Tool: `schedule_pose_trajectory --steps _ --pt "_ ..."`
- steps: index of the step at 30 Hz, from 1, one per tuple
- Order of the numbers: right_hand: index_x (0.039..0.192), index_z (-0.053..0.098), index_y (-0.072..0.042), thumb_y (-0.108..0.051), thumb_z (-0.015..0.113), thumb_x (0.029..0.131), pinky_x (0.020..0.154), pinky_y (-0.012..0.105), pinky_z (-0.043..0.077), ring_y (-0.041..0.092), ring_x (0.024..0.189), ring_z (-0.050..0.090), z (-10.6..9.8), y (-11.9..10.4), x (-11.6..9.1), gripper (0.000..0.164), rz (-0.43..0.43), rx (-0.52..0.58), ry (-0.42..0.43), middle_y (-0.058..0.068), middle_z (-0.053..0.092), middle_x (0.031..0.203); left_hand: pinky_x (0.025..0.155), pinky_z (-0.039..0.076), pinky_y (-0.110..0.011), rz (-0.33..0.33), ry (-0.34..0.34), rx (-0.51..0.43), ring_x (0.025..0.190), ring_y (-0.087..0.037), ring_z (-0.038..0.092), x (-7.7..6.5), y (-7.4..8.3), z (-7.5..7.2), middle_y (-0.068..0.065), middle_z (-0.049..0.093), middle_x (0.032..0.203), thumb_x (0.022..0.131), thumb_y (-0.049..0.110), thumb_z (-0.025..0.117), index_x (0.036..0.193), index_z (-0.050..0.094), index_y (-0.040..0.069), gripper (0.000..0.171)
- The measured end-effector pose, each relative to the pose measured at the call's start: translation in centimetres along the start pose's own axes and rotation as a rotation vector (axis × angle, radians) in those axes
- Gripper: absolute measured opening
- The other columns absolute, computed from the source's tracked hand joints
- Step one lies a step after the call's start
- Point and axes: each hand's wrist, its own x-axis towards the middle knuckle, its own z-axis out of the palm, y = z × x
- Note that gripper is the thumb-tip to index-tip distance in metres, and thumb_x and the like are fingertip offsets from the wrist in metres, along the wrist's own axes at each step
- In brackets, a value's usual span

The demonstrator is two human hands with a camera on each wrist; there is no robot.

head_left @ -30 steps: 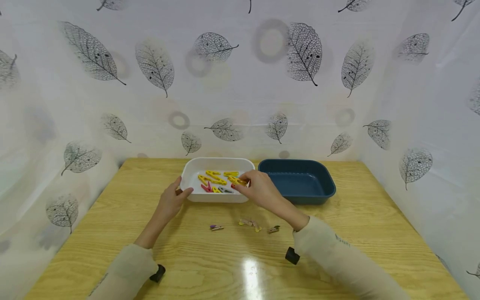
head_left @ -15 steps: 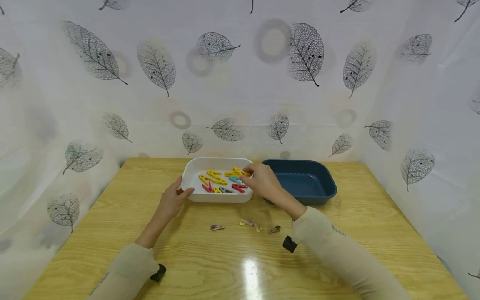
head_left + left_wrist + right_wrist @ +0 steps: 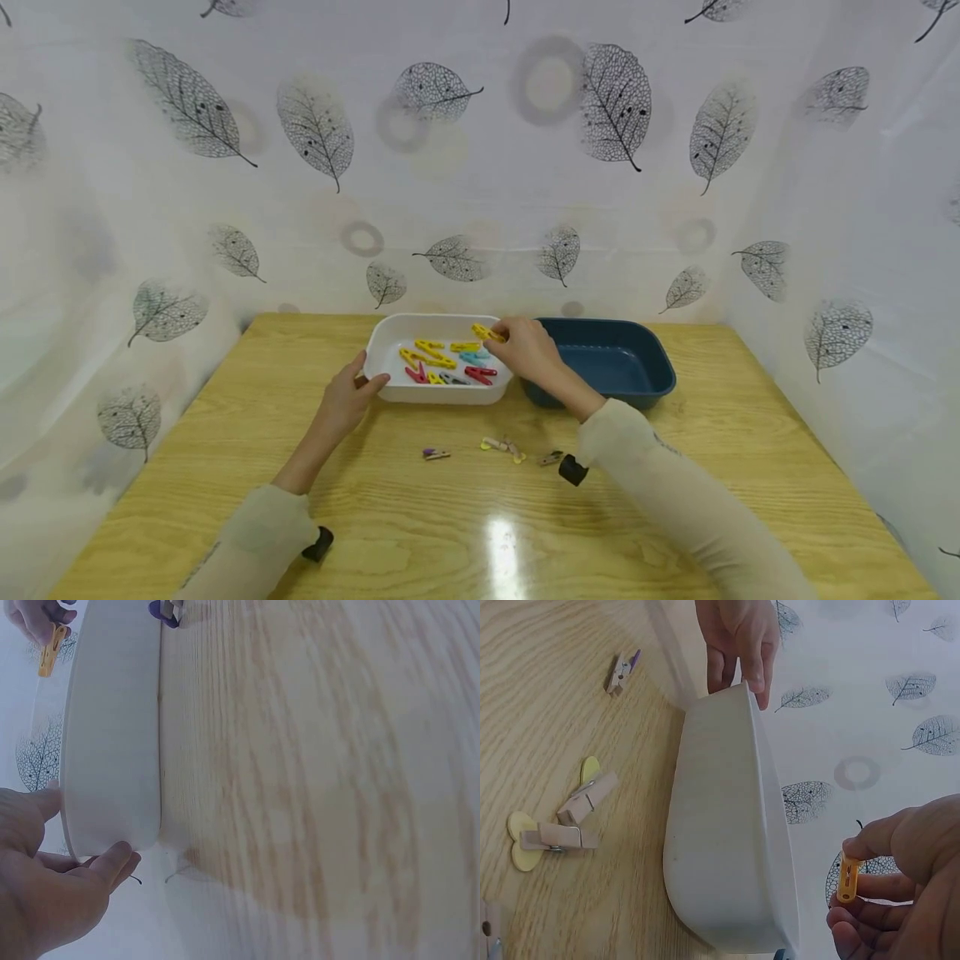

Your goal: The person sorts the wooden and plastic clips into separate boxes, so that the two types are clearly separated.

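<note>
Left hand on the white tray, right hand up with a yellow clothespin

So I'm standing here watching, and the left hand has a proper grip on the tray's left end, thumb at the front corner, fingers around the side. That forearm slants up and inward from the lower left, wrist pretty straight.

The right arm reaches across from the lower right, beige sleeve and all, with the right hand angled over the tray's right end. Thumb and fingertips are pinching the clothespin, which is up above the rim and not touching it. The hands are well apart, one at each end.

Inside the tray there's a scatter of plastic pegs: yellow, red, light blue, grey. Just to the right sits a dark blue tray, partly behind the right hand. Nearer on the wooden worktop lie some little wooden pegs, a few with yellow heart bits.
</note>
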Motion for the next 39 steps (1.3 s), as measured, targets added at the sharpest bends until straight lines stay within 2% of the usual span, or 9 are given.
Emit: schedule_pose_trajectory --steps 4,7,10,12,15,19,21,28,39 --pt "0.091 0.074 -0.005 -0.020 0.070 0.100 0.047 0.024 0.017 0.010 0.050 0.027 0.2 0.2 0.7 0.018 0.021 -0.009 0.009 -0.001 0.042 0.061 0.109 0.046 -0.052 0.006 0.000 0.003 0.140 -0.050 0.041 0.0 0.0 0.0 -0.035 0.022 0.162 0.108 0.022 0.057 0.158 0.016 -0.013 0.073" --pt "0.097 0.077 -0.004 -0.020 0.071 0.099 0.044 0.022 0.021 0.010 0.048 0.032 0.4 0.3 1.2 0.017 0.042 -0.007 0.012 0.002 0.055 0.066 0.109 0.046 -0.051 0.006 0.001 0.001 0.140 -0.049 0.041 0.0 -0.1 0.0 -0.035 0.022 0.162 0.108 0.021 0.058 0.158 0.016 -0.013 0.073" --pt "0.114 0.078 -0.003 -0.020 0.071 0.099 0.042 0.021 0.028 0.010 0.049 0.042 0.5 0.5 1.6 0.023 0.064 -0.004 0.010 0.011 0.074 0.091 0.109 0.046 -0.050 0.004 0.005 -0.006 0.140 -0.048 0.042 0.1 -0.1 0.1 -0.035 0.022 0.162 0.108 0.020 0.058 0.158 0.016 -0.013 0.073" --pt "0.119 0.076 -0.002 -0.019 0.072 0.099 0.043 0.022 0.032 0.012 0.050 0.047 0.7 0.5 1.9 0.027 0.076 -0.005 0.003 0.016 0.076 0.106 0.109 0.047 -0.050 0.002 0.007 -0.011 0.140 -0.048 0.043 0.1 -0.1 0.1 -0.035 0.021 0.162 0.108 0.019 0.058 0.158 0.016 -0.013 0.073" --pt "0.121 0.076 -0.003 -0.020 0.073 0.098 0.046 0.025 0.041 0.016 0.058 0.058 0.9 0.6 2.3 0.029 0.097 -0.014 -0.003 0.017 0.074 0.117 0.109 0.047 -0.050 -0.008 0.010 -0.008 0.140 -0.048 0.043 0.0 0.0 0.1 -0.034 0.021 0.163 0.108 0.019 0.058 0.158 0.016 -0.012 0.073" --pt "0.123 0.076 -0.004 -0.022 0.074 0.098 0.061 0.032 0.058 0.023 0.080 0.071 1.2 0.9 2.8 0.031 0.121 -0.030 0.001 0.017 0.072 0.123 0.110 0.047 -0.050 -0.018 0.010 0.007 0.141 -0.047 0.042 0.0 0.1 0.0 -0.033 0.021 0.163 0.108 0.021 0.058 0.159 0.017 -0.011 0.073" --pt "0.123 0.076 -0.004 -0.021 0.074 0.097 0.066 0.035 0.062 0.025 0.087 0.073 1.4 1.0 3.0 0.031 0.125 -0.040 0.009 0.017 0.072 0.124 0.110 0.047 -0.050 -0.021 0.009 0.007 0.141 -0.047 0.042 0.0 0.1 0.0 -0.033 0.021 0.163 0.108 0.021 0.058 0.159 0.017 -0.011 0.073" --pt "0.125 0.075 -0.004 -0.023 0.073 0.098 0.079 0.040 0.063 0.029 0.101 0.072 2.0 1.4 3.6 0.033 0.153 -0.060 0.010 0.016 0.071 0.126 0.110 0.046 -0.050 -0.021 0.007 0.000 0.141 -0.047 0.042 -0.1 0.1 0.0 -0.033 0.020 0.163 0.108 0.020 0.058 0.159 0.016 -0.011 0.073" --pt "0.122 0.076 -0.006 -0.024 0.076 0.097 0.083 0.045 0.062 0.031 0.103 0.071 2.4 1.6 4.2 0.031 0.174 -0.070 0.014 0.014 0.072 0.124 0.110 0.046 -0.050 -0.026 0.008 -0.003 0.141 -0.047 0.042 0.0 0.1 0.0 -0.033 0.020 0.163 0.108 0.020 0.058 0.159 0.016 -0.011 0.073"
